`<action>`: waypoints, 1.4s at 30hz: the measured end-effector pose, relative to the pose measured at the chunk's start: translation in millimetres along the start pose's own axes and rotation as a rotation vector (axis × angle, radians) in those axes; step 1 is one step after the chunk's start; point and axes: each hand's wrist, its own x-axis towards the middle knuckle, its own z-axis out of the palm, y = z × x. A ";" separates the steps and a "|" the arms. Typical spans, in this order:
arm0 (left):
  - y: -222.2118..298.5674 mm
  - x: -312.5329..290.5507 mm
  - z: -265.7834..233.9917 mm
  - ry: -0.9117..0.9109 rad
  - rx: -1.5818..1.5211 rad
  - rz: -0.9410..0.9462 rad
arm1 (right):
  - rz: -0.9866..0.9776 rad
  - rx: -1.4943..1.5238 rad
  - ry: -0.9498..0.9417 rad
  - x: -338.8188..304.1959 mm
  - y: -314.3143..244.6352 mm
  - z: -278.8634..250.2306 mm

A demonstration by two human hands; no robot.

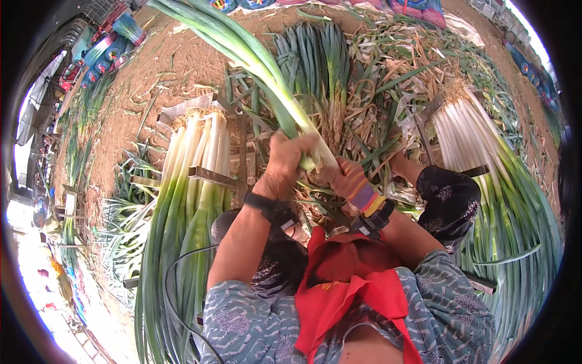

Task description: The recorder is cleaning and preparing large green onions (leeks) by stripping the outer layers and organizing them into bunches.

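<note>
A long leek [276,79] with a white stem and green leaves slants up and to the left in front of me. My right hand [353,184], in a striped purple and yellow glove, is closed round its white lower end. My bare left hand [285,159] is closed against the stem a little higher up. A green outer leaf runs down into the left hand, and a short torn piece shows below its fingers. The hidden fingertips leave it unclear whether the left hand grips the stem or only that leaf.
Long leeks [182,212] lie in a metal rack [209,176] on my left, and another pile of leeks [509,182] is on my right. Ahead, more leeks [306,57] lie on soil among leaf scraps [394,54]. A black cable [167,285] loops by my left arm.
</note>
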 end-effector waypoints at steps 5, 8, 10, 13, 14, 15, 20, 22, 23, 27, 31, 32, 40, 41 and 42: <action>-51.8 -26.6 -33.2 -0.591 0.703 -0.234 | -0.097 -0.079 -0.075 2.0 -19.3 -34.8; -53.9 -15.9 -36.6 -0.459 0.786 -0.040 | 0.032 0.035 -0.102 -9.5 -25.5 -40.2; -21.1 -2.5 -33.3 -0.393 0.310 0.033 | 0.050 0.052 -0.098 -22.0 -22.4 -52.0; 16.8 18.4 -40.3 -0.083 -0.004 0.145 | 0.294 0.169 -0.270 -41.0 -32.0 -52.8; 24.1 19.7 -51.9 -0.047 -0.110 0.145 | 0.286 0.171 -0.294 -43.3 -26.8 -46.8; 26.4 22.0 -54.8 -0.088 -0.144 0.075 | 0.303 0.199 -0.295 -46.6 -19.3 -47.4; 22.3 -0.2 -38.1 -0.070 -0.246 0.130 | 0.294 0.201 -0.359 -47.3 -15.8 -40.1; 25.0 -5.6 -36.5 -0.058 -0.227 0.097 | 0.290 0.212 -0.396 -46.3 -12.3 -34.8; 20.3 -3.3 -40.3 -0.098 -0.172 0.085 | 0.162 0.177 -0.321 -42.6 -4.6 -23.8; 16.4 -18.6 -21.9 -0.062 0.211 0.043 | 0.187 0.205 -0.253 -16.5 -40.8 -2.4; 17.4 -11.8 -31.4 0.286 0.302 0.661 | 0.113 0.171 -0.115 -17.0 -47.4 0.0; 23.4 -11.1 -36.9 0.346 0.296 0.680 | 0.117 0.217 -0.099 -18.6 -47.7 -1.7; 30.3 -13.3 -39.9 -0.042 0.250 0.093 | 0.240 0.346 -0.148 -23.3 -52.5 -8.4; 24.7 -11.9 -49.3 -0.115 0.267 0.127 | 0.259 0.325 -0.156 -20.4 -53.8 -11.3; 26.0 -13.8 -53.5 -0.134 0.266 0.120 | 0.264 0.325 -0.137 -18.1 -51.6 -17.2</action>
